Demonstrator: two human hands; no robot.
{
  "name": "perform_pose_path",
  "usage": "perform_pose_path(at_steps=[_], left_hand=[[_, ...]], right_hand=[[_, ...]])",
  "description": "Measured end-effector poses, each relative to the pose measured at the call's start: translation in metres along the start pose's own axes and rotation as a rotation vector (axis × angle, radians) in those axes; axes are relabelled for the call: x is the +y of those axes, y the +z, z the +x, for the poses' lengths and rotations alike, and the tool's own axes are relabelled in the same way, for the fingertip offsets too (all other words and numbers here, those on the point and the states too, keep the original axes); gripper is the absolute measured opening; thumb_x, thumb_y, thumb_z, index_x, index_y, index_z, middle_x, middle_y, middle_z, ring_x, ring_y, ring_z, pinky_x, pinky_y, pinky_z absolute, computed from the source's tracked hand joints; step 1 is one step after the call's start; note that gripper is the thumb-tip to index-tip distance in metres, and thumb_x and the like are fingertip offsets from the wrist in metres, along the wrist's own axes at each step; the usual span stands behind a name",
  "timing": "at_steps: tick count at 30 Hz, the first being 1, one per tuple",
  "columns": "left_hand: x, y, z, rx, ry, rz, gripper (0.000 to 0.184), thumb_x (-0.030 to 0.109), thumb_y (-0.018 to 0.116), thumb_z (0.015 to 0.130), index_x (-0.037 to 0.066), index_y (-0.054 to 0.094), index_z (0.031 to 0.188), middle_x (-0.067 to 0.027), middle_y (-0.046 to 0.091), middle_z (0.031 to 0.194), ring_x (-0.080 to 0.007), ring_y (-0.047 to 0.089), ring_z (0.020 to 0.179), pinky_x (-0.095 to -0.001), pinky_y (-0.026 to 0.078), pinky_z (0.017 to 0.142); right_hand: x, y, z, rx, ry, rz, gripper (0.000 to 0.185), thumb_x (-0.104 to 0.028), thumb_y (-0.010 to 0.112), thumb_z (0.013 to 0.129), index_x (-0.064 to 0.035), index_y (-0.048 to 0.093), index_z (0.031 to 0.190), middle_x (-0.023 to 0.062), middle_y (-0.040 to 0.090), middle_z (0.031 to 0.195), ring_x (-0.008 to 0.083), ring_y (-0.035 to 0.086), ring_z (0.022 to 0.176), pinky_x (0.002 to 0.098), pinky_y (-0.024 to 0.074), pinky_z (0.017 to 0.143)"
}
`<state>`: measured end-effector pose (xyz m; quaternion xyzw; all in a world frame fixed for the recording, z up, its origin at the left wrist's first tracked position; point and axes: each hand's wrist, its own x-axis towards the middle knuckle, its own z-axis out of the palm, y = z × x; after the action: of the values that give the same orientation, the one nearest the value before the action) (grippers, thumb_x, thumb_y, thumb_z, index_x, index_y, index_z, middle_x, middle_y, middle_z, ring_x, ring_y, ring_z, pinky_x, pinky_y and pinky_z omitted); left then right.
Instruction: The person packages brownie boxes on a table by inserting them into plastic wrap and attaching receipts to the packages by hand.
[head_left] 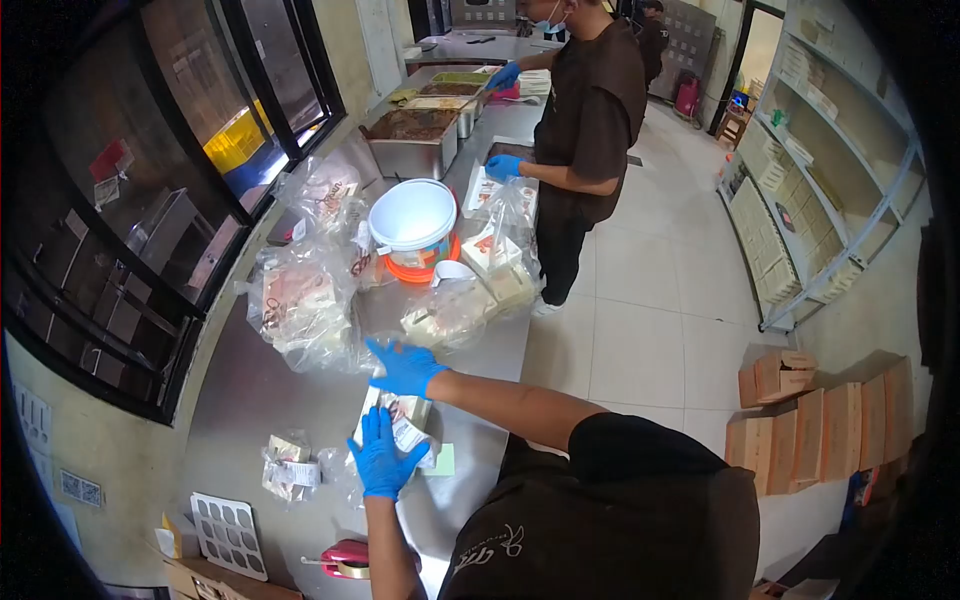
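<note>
— What's on your left?
— Near left, a white card with holes [228,537], then a small wrapped packet [290,468]. Farther off sits a heap of boxes in clear bags [303,300]; I'd count those as done

— And your hands?
— My left hand [385,455] lies flat on the near part of a white box [408,408], thumb spread out, gripping nothing. My right hand [405,370] is over the far end, fingers wide; whether it touches, I cannot tell

— Where's that box?
— In front of me on the metal table [235,400], left of a green note [447,460]

— Finished with it?
— Part way, I'd judge: clear plastic lies beside it, but I can't see it closed up. The far-right boxes [490,250] look bagged already
</note>
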<state>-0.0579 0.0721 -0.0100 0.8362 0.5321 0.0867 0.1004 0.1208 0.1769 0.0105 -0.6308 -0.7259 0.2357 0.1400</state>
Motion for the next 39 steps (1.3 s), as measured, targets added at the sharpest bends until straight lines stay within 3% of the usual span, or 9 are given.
perform_pose_path(at_steps=[5, 10, 16, 19, 24, 27, 31, 34, 39], left_hand=[[-0.005, -0.035, -0.045, 0.462, -0.319, -0.27, 0.075, 0.041, 0.069, 0.079, -0.001, 0.043, 0.135, -0.0204, 0.042, 0.14, -0.0343, 0.037, 0.131, -0.053, 0.022, 0.109], [-0.047, 0.018, -0.069, 0.591, -0.89, -0.578, 0.043, 0.021, 0.065, 0.086, -0.004, 0.056, 0.121, -0.0227, 0.057, 0.12, -0.0322, 0.053, 0.114, -0.0404, 0.039, 0.099], [0.037, -0.014, -0.005, 0.719, -0.445, -0.556, 0.021, 0.007, 0.061, 0.086, 0.0, 0.066, 0.106, -0.0131, 0.067, 0.105, -0.0251, 0.061, 0.096, -0.0367, 0.046, 0.091], [0.063, -0.03, 0.004, 0.799, -0.377, -0.64, 0.108, 0.024, 0.086, 0.062, 0.003, 0.023, 0.147, -0.0184, 0.036, 0.146, -0.0304, 0.037, 0.134, -0.0405, 0.031, 0.109], [0.036, 0.013, -0.037, 0.765, -0.791, -0.515, 0.153, 0.057, 0.087, 0.045, -0.006, -0.011, 0.144, -0.026, 0.0, 0.153, -0.0359, 0.001, 0.143, -0.0473, 0.006, 0.115], [0.036, 0.005, -0.003, 0.281, -0.856, -0.124, 0.104, 0.054, 0.077, 0.064, 0.009, 0.03, 0.145, -0.0201, 0.025, 0.149, -0.0378, 0.009, 0.143, -0.0533, 0.001, 0.113], [0.01, 0.012, 0.014, 0.554, -0.636, -0.426, 0.072, 0.047, 0.072, 0.071, 0.015, 0.049, 0.131, -0.0166, 0.047, 0.135, -0.036, 0.028, 0.137, -0.0537, 0.003, 0.113], [0.016, 0.005, 0.035, 0.574, -0.642, -0.943, 0.043, 0.024, 0.071, 0.078, 0.004, 0.057, 0.114, -0.0089, 0.06, 0.114, -0.0206, 0.059, 0.101, -0.0367, 0.044, 0.094], [0.016, -0.02, 0.062, 0.514, -0.505, -1.109, 0.043, 0.027, 0.072, 0.077, 0.004, 0.06, 0.111, -0.0134, 0.066, 0.101, -0.0265, 0.066, 0.089, -0.0331, 0.05, 0.077]], right_hand=[[0.032, -0.016, 0.0, 0.135, 0.223, -0.012, 0.1, -0.069, 0.057, 0.072, -0.0136, 0.024, 0.148, 0.0259, 0.036, 0.137, 0.0413, 0.039, 0.125, 0.0529, 0.0305, 0.102], [0.033, 0.013, 0.009, 0.086, -0.33, 0.093, 0.058, -0.052, 0.061, 0.079, -0.0257, 0.054, 0.13, 0.0089, 0.048, 0.127, 0.0309, 0.044, 0.121, 0.0564, 0.0251, 0.101], [0.014, 0.013, 0.028, -0.084, -1.131, 0.431, 0.051, -0.024, 0.063, 0.084, -0.0137, 0.052, 0.133, 0.0113, 0.059, 0.12, 0.0291, 0.057, 0.105, 0.0362, 0.0457, 0.091], [0.022, -0.007, 0.037, -0.515, -0.742, 1.002, 0.071, -0.034, 0.066, 0.086, -0.0066, 0.035, 0.144, 0.0142, 0.031, 0.15, 0.029, 0.031, 0.137, 0.0443, 0.0258, 0.112], [0.036, -0.019, 0.029, -0.196, -0.547, -0.055, 0.077, -0.04, 0.067, 0.081, -0.0138, 0.034, 0.145, 0.0181, 0.024, 0.151, 0.0336, 0.025, 0.139, 0.0526, 0.0105, 0.113], [0.023, -0.004, 0.023, -0.135, -0.802, -0.065, 0.056, -0.039, 0.067, 0.081, -0.0187, 0.053, 0.132, 0.0153, 0.042, 0.141, 0.0291, 0.034, 0.135, 0.0546, 0.0096, 0.111], [0.021, 0.022, 0.047, -0.373, -0.726, 0.47, 0.031, -0.033, 0.061, 0.086, -0.0133, 0.062, 0.109, 0.0062, 0.065, 0.107, 0.0229, 0.049, 0.121, 0.0482, 0.0184, 0.109], [0.001, 0.006, 0.044, -0.566, -0.389, 1.009, 0.037, -0.032, 0.058, 0.089, -0.0098, 0.056, 0.119, 0.0089, 0.061, 0.109, 0.0216, 0.05, 0.115, 0.0415, 0.0279, 0.105], [-0.023, -0.024, 0.028, -0.428, -0.797, 1.125, 0.096, -0.054, 0.066, 0.077, -0.0052, 0.02, 0.146, 0.0177, 0.037, 0.133, 0.025, 0.04, 0.121, 0.0402, 0.0323, 0.102]])
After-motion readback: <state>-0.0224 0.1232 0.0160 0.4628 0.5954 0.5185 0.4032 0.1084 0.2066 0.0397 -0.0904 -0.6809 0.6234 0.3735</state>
